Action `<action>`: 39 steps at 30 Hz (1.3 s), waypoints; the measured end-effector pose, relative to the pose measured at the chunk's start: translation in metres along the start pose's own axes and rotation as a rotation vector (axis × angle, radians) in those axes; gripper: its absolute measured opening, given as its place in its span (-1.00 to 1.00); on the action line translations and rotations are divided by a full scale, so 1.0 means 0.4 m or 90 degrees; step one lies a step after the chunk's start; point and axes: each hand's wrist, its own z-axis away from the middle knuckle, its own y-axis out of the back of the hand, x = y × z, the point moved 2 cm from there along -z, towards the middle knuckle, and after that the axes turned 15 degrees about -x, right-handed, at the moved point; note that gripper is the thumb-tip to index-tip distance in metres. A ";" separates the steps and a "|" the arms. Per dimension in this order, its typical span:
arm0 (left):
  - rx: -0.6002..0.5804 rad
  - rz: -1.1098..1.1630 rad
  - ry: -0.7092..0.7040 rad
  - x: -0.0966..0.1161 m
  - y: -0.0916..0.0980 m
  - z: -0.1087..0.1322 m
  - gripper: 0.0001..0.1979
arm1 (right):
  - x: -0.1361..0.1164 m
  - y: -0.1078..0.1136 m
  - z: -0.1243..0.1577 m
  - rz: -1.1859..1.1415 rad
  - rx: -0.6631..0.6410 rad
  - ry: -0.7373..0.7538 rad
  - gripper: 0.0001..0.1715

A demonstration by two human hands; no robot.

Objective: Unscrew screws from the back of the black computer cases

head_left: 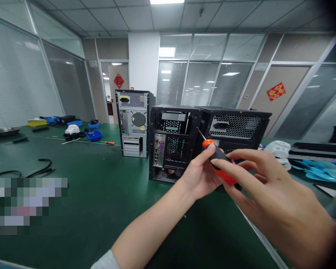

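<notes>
- My L hand (201,177) & R hand (280,190): fingers (249,155) gripping orange/blk screwdriver (219,153).
- Tip (198,129) nr middle PC tower's (164,149) R edge, contact unclear.
- Blue trays (94,136) toward table's (100,194) far edge.

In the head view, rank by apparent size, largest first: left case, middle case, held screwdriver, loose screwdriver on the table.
1. Middle case
2. Left case
3. Held screwdriver
4. Loose screwdriver
The middle case stands nearer, so which case is truly bigger is unsure.
</notes>
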 end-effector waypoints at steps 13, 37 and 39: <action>0.032 -0.053 0.020 0.000 -0.006 0.003 -0.68 | 0.001 0.002 -0.008 -0.020 0.013 -0.003 -0.65; -0.030 -0.046 -0.006 0.026 0.003 0.006 -0.70 | -0.022 0.009 -0.022 0.005 0.093 -0.056 -0.79; -0.057 -0.053 -0.023 0.029 0.006 0.005 -0.69 | -0.023 0.008 -0.018 0.021 0.090 -0.069 -0.79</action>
